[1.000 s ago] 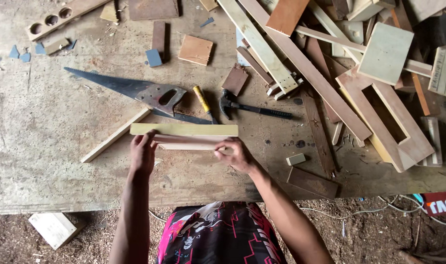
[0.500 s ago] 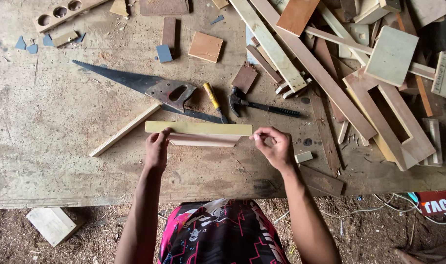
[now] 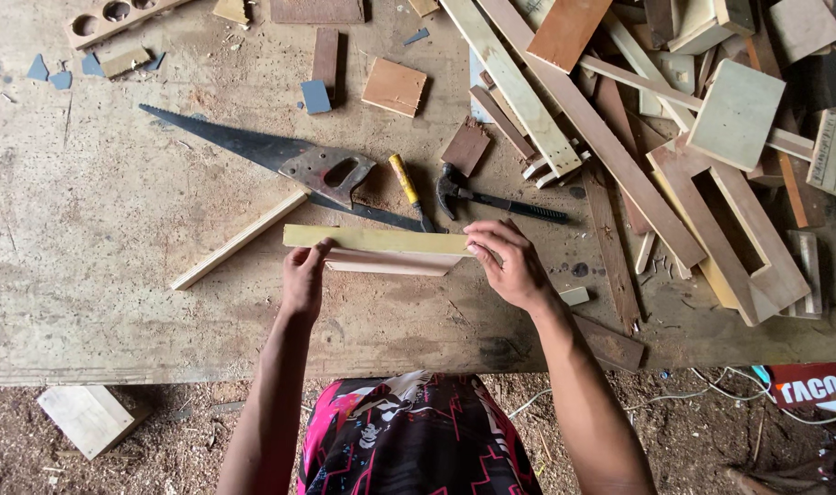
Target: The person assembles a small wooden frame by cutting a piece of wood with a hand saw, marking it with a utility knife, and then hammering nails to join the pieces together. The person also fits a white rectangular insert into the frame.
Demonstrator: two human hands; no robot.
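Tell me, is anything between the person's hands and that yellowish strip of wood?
Nothing visible. The left hand and right hand each already touch an end of the yellowish strip, which lies over a paler board.

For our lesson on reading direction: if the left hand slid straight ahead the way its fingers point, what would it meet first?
The left hand already touches the yellow board; beyond it, probably the handsaw, though depth is unclear.

Bare forearms; pink-and-black patterned garment (image 3: 409,435) with white.
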